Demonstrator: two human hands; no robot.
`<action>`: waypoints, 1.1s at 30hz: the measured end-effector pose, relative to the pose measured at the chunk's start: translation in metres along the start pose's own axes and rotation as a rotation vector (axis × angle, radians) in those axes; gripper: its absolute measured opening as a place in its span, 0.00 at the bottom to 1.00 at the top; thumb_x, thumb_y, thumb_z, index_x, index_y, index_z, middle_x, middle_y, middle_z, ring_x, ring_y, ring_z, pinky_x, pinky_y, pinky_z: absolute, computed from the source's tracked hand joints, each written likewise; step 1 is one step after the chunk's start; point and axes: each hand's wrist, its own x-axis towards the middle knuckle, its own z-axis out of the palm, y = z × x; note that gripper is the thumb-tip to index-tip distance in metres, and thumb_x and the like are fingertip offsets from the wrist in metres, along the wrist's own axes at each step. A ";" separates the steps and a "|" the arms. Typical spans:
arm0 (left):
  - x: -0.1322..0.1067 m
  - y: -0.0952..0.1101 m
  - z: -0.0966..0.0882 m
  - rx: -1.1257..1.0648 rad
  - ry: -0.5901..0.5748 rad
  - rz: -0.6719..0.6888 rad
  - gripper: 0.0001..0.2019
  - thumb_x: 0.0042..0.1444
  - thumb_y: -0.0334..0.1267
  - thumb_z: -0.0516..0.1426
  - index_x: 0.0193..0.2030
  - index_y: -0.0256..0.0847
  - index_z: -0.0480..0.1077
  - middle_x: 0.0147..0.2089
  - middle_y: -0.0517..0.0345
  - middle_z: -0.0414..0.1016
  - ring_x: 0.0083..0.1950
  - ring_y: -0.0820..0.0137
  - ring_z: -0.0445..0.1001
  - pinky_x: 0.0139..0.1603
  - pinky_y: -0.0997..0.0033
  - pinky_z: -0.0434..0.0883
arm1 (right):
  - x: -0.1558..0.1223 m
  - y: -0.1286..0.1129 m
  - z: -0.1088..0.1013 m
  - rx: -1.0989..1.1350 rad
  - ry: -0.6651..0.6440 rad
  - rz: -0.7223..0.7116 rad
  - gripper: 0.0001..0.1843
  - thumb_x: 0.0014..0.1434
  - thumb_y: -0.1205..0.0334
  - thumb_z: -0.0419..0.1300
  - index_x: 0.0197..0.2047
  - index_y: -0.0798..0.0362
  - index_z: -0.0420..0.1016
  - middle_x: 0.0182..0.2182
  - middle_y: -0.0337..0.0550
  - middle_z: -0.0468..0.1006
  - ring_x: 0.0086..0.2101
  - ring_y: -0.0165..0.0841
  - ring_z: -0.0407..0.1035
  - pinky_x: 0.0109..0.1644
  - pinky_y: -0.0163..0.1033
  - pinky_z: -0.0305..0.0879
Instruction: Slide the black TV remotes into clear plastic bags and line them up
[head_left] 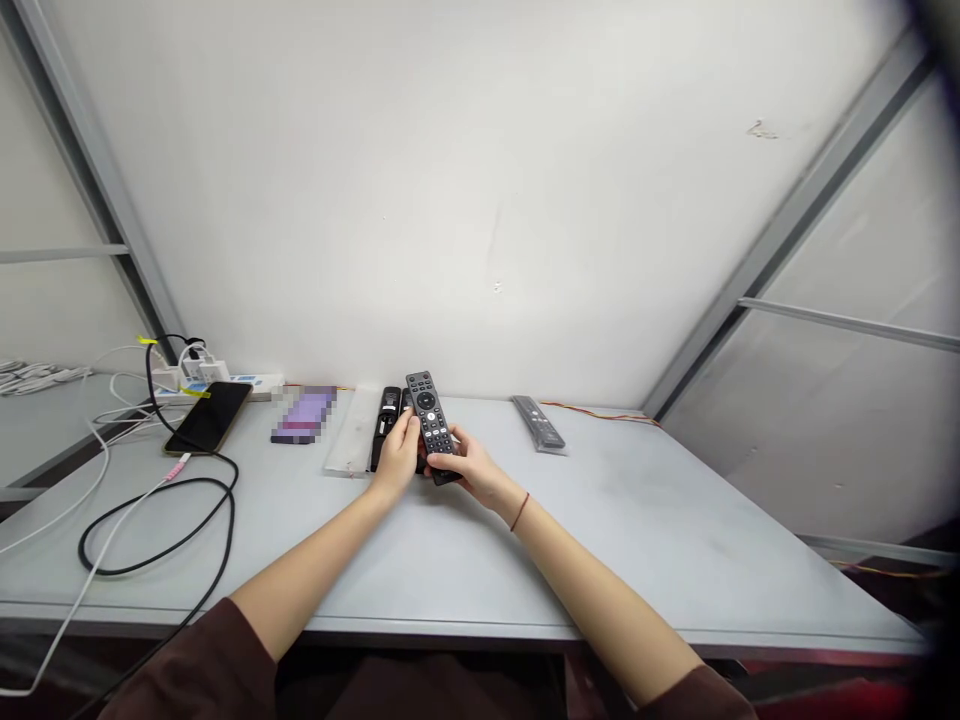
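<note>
A black remote control (426, 401), its buttons facing me, is held up between both hands over the grey table. My left hand (399, 455) is closed along its left edge. Lower down on the right side, my right hand (469, 468) grips it near the bottom end, thumb on the front. Just behind my left hand lies another dark remote (388, 405), back side up. A further dark one is mostly hidden behind the held remote. A clear plastic sleeve (349, 440) rests to the left of these.
Another remote in plastic wrap (538, 424) lies to the right. Towards the left are a blurred purple item (306, 412), a black phone (210, 416), a power strip (262, 384) with chargers, and a looped black cable (229, 510). A white wall (480, 200) stands behind the table (637, 540).
</note>
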 end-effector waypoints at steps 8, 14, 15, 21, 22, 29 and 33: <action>0.003 -0.004 -0.005 0.370 -0.030 0.149 0.16 0.59 0.42 0.52 0.51 0.40 0.70 0.43 0.53 0.75 0.42 0.66 0.72 0.45 0.68 0.69 | 0.003 0.006 0.003 0.013 0.079 0.033 0.21 0.47 0.59 0.66 0.42 0.52 0.63 0.31 0.39 0.77 0.26 0.30 0.73 0.31 0.36 0.70; 0.000 -0.002 -0.005 0.535 -0.095 0.188 0.20 0.61 0.43 0.49 0.55 0.37 0.68 0.50 0.50 0.74 0.51 0.64 0.71 0.52 0.66 0.67 | 0.005 0.010 0.006 0.020 0.064 -0.010 0.23 0.47 0.62 0.66 0.46 0.52 0.65 0.34 0.41 0.77 0.28 0.32 0.74 0.35 0.40 0.72; -0.001 -0.001 -0.005 0.551 -0.104 0.191 0.20 0.61 0.43 0.49 0.55 0.38 0.68 0.51 0.50 0.74 0.51 0.64 0.71 0.52 0.66 0.67 | 0.004 0.010 0.008 0.017 0.068 -0.018 0.23 0.47 0.62 0.66 0.46 0.52 0.66 0.34 0.41 0.77 0.29 0.32 0.74 0.36 0.40 0.72; -0.003 0.001 -0.005 0.646 -0.125 0.196 0.20 0.60 0.44 0.49 0.55 0.39 0.69 0.42 0.51 0.77 0.41 0.65 0.75 0.43 0.67 0.71 | 0.004 0.011 0.012 0.031 0.118 -0.010 0.21 0.49 0.62 0.65 0.46 0.52 0.67 0.34 0.42 0.77 0.29 0.33 0.73 0.37 0.40 0.73; -0.003 0.001 -0.005 0.672 -0.129 0.188 0.21 0.60 0.45 0.49 0.55 0.39 0.69 0.40 0.52 0.78 0.38 0.66 0.75 0.40 0.67 0.72 | 0.004 0.011 0.012 0.044 0.126 0.000 0.21 0.50 0.61 0.64 0.47 0.51 0.66 0.34 0.42 0.77 0.29 0.32 0.74 0.37 0.41 0.73; 0.011 0.026 -0.016 0.978 -0.080 0.432 0.13 0.57 0.40 0.53 0.45 0.42 0.75 0.46 0.51 0.76 0.44 0.63 0.73 0.52 0.66 0.66 | 0.001 0.005 0.010 0.155 0.151 0.086 0.12 0.55 0.60 0.60 0.42 0.53 0.66 0.30 0.42 0.77 0.27 0.32 0.75 0.31 0.37 0.73; 0.029 0.051 -0.045 1.326 0.099 0.364 0.15 0.58 0.36 0.50 0.46 0.39 0.74 0.49 0.47 0.74 0.51 0.59 0.70 0.56 0.64 0.62 | 0.000 0.002 0.010 0.155 0.198 0.110 0.09 0.55 0.61 0.60 0.38 0.53 0.64 0.29 0.42 0.77 0.26 0.32 0.74 0.29 0.36 0.72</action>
